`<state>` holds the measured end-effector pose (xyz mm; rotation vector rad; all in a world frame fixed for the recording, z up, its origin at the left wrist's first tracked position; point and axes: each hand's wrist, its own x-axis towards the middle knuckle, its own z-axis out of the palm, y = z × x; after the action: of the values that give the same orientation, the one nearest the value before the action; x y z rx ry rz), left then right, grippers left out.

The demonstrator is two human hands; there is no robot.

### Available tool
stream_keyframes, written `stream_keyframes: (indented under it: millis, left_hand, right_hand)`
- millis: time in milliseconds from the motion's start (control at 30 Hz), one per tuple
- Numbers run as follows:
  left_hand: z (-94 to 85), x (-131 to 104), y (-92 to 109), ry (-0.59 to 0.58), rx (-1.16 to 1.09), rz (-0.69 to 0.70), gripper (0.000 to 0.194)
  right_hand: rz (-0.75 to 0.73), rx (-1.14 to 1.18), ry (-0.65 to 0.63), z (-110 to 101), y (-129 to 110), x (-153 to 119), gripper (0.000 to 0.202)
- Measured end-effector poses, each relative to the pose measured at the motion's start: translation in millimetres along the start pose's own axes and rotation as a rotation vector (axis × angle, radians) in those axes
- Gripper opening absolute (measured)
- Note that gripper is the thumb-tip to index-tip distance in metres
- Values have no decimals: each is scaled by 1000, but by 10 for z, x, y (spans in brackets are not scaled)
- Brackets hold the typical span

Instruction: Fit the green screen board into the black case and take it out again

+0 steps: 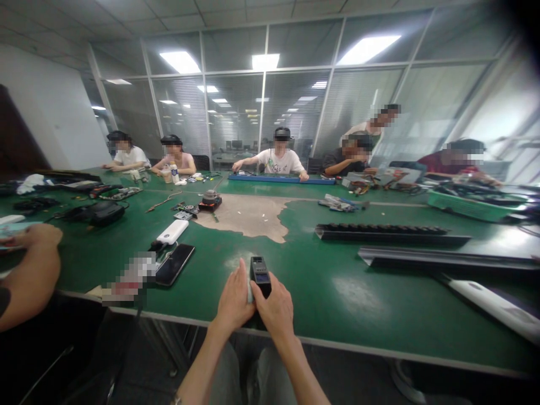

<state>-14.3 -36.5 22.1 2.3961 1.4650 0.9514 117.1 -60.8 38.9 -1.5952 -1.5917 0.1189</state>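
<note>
A small black device with a little screen and buttons on its top stands upright between my hands near the table's front edge. My right hand is wrapped round its right side, with the thumb on the near face. My left hand presses along the left side, its fingers together and pointing forward. Something pale shows between my left palm and the device; I cannot make out what it is.
The green table bears a black phone and white power bank at left. Black rails and a white tool lie right. A person's arm reaches in at far left. Several people sit opposite.
</note>
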Motion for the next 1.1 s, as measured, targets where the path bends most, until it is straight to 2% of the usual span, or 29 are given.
stream_keyframes:
  millis: [133,267,367,467,633,1000,1100]
  left_hand:
    - [16,-3,-13,0,-13,-1,100]
    - [24,1,-8,-14,-4,-18,108]
    - [16,2,9,-19,20,-40,110]
    - [9,1,21,-45,47,-67,106]
    - [21,-1,7,-63,79,-68,99]
    - [64,-3,-52,-51,93,-49,97]
    - [70,-4,-48,-51,90,-49,96]
  right_hand:
    - [31,71,26,-64,-70,59,45]
    - [64,168,102,-259,-103,167,49]
    - [96,164,172,-411,27,227,52]
    - [146,100,177,-476,259,231,56]
    - [173,7,120,-424,520,167,57]
    - [108,-63,111,-259,724,88,56]
    - [98,-113,134,-216,766,62,62]
